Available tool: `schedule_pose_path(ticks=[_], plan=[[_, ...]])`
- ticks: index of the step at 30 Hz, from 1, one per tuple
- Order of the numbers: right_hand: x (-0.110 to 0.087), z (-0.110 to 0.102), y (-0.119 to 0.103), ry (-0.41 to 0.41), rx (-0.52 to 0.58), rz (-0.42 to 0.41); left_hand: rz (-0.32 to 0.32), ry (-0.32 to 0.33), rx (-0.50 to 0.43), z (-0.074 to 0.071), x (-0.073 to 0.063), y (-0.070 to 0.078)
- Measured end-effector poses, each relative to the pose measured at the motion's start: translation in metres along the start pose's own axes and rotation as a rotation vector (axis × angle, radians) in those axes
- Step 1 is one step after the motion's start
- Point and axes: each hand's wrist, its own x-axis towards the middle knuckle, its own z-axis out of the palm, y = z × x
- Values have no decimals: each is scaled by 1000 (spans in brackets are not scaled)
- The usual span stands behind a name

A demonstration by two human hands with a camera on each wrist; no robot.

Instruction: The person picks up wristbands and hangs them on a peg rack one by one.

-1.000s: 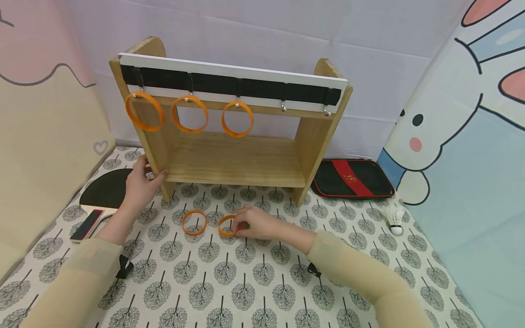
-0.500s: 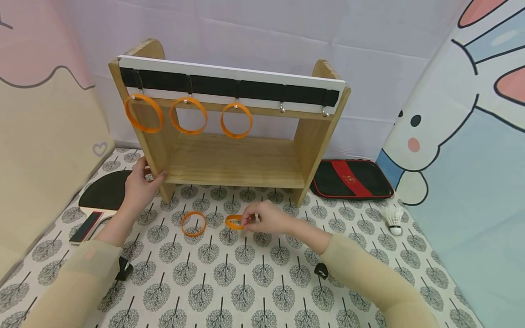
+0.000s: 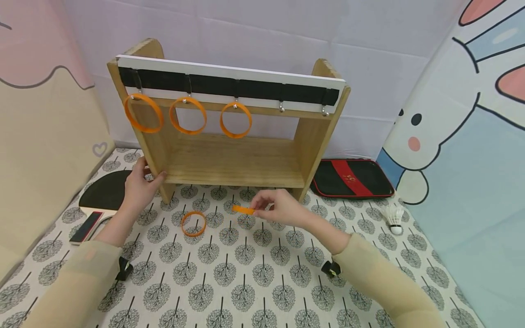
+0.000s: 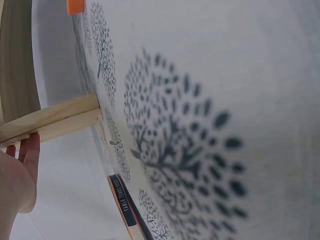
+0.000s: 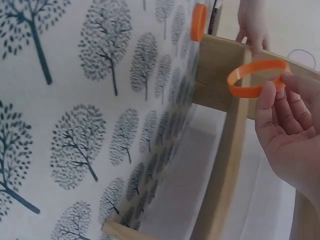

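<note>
Between thumb and fingertips my right hand (image 3: pixel 280 208) pinches an orange ring (image 5: pixel 245 91), raised off the cloth in front of the wooden shelf (image 3: pixel 234 173). My left hand (image 3: pixel 141 182) grips the lower part of the shelf's left side panel; in the left wrist view its fingers (image 4: pixel 31 157) lie against the wood. Three orange rings (image 3: pixel 159 119) hang on the left hooks of a black-and-white strip (image 3: pixel 258 91) along the shelf's top. The two hooks (image 3: pixel 282 107) at the right carry nothing. Another orange ring (image 3: pixel 194 234) lies on the cloth left of my right hand.
A table tennis racket (image 3: pixel 104 189) lies by my left forearm. Right of the shelf are a black case (image 3: pixel 369 180) with a red stripe and a shuttlecock (image 3: pixel 393 218). Tree-patterned cloth (image 3: pixel 229 291) covers the table; printed fabric hangs behind.
My right hand has lifted the ring off the cloth and moved it up and to the right, turning it edge-on to the head camera. My left hand stays on the shelf.
</note>
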Motion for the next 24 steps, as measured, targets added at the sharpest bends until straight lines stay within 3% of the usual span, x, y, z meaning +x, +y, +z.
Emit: schedule_pose_path(ticks=[8, 16, 24], plan=[[-5, -15, -8, 69, 184, 45, 7, 12, 14, -1, -1, 3], [-15, -38, -24, 217, 167, 30, 17, 4, 0, 1, -2, 3], [-23, -66, -44, 410, 69, -26, 7, 3, 12, -1, -2, 3]])
